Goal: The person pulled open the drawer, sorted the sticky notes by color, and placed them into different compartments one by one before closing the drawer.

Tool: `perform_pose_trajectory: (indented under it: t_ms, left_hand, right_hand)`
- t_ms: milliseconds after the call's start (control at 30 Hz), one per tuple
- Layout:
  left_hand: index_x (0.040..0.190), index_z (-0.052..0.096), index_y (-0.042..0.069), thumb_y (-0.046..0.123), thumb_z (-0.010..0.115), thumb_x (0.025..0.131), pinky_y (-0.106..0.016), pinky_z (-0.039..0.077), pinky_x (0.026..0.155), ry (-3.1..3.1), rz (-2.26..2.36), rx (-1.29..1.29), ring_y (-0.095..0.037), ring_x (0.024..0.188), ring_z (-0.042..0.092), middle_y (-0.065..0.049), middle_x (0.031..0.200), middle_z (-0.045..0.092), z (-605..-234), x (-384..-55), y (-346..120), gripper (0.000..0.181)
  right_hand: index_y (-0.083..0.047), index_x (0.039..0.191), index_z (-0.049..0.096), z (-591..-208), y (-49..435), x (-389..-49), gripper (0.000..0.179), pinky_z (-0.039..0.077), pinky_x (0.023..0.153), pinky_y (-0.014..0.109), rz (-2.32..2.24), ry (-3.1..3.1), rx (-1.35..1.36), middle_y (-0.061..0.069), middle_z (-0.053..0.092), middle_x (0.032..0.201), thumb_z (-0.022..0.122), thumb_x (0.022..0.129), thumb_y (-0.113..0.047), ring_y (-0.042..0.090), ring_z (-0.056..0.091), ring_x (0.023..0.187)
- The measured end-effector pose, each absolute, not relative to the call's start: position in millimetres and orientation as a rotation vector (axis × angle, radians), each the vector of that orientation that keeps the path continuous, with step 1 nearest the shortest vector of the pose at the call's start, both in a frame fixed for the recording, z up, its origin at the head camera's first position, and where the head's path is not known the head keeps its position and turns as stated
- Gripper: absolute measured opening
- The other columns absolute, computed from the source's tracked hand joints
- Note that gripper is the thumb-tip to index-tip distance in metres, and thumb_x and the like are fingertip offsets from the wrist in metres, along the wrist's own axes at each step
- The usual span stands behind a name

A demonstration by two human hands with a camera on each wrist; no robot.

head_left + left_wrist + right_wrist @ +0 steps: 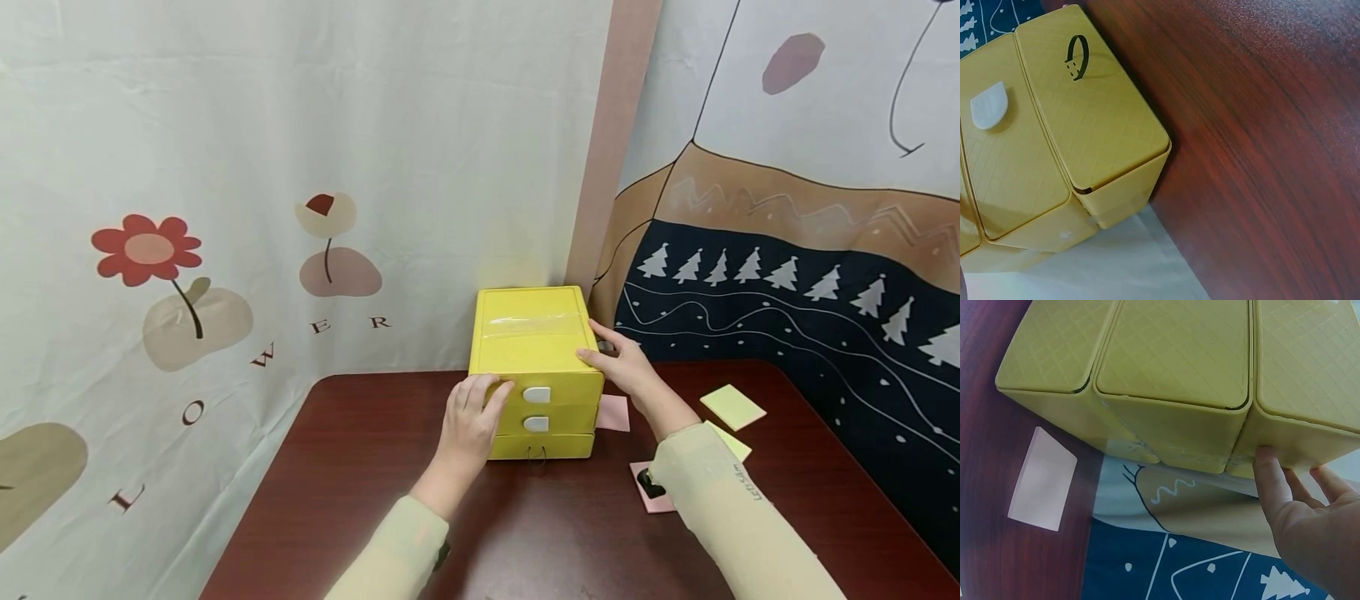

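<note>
A yellow three-drawer box [534, 346] stands on the table against the curtain, with clear tape across its top. White tabs mark the two upper drawers, while the lowest drawer [1085, 106] has a thin black loop. My left hand [468, 421] grips the box's front left upper corner, its fingers bent there and its thumb over the front. On the opposite side, my right hand [626, 362] presses the box with fairly straight fingers, the thumb at the top edge. In the right wrist view the fingertips [1266, 456] touch the side of the top drawer section.
A pink paper pad [1044, 481] lies just right of the box. Farther right on the brown table [360, 500] are a pale yellow pad [733, 407], another yellow one [731, 439] partly behind the sleeve, and a pink pad [660, 504]. Printed curtains hang behind.
</note>
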State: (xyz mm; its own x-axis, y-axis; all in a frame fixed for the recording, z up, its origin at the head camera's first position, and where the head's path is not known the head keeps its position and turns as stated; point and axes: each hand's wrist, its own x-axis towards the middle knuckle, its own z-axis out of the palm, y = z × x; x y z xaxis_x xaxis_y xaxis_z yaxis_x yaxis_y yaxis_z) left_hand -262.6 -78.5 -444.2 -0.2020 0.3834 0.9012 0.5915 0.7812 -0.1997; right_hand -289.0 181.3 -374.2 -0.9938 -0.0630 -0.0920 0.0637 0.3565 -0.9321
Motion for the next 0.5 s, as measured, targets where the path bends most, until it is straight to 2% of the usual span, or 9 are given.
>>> perform_pose_trajectory:
  t_ms: [167, 333, 500]
  left_hand:
    - [0.101, 0.067, 0.013, 0.015, 0.062, 0.088, -0.033, 0.045, 0.079, -1.846, -0.234, -0.743, -0.025, 0.1, 0.052, -0.007, 0.105, 0.056, -444.5, -262.3, -78.5, 0.013]
    - [0.108, 0.062, 0.014, 0.018, 0.077, 0.076, -0.037, 0.044, 0.083, -1.912, -0.294, -0.705, -0.026, 0.101, 0.049, -0.008, 0.108, 0.052, -442.3, -259.5, -81.1, 0.035]
    - [0.117, 0.056, 0.01, 0.021, 0.077, 0.076, -0.042, 0.043, 0.087, -1.984, -0.557, -0.628, -0.029, 0.104, 0.047, -0.012, 0.113, 0.049, -429.5, -256.9, -82.5, 0.048]
  right_hand:
    - [-0.025, 0.152, 0.023, -375.9, 182.2, -290.2, 0.074, 0.034, 0.109, 0.049, -1.71, 2.506, 0.007, 0.016, 0.016, 0.157, 0.063, 0.09, -0.037, 0.033, 0.028, 0.139]
    - [-0.025, 0.152, 0.023, -376.8, 181.5, -291.0, 0.074, 0.035, 0.109, 0.049, -1.707, 2.505, 0.01, 0.015, 0.016, 0.157, 0.063, 0.09, -0.038, 0.033, 0.027, 0.14]
    - [-0.026, 0.152, 0.024, -376.8, 182.0, -292.1, 0.075, 0.036, 0.108, 0.048, -1.718, 2.496, 0.014, 0.014, 0.017, 0.157, 0.063, 0.09, -0.038, 0.033, 0.027, 0.14]
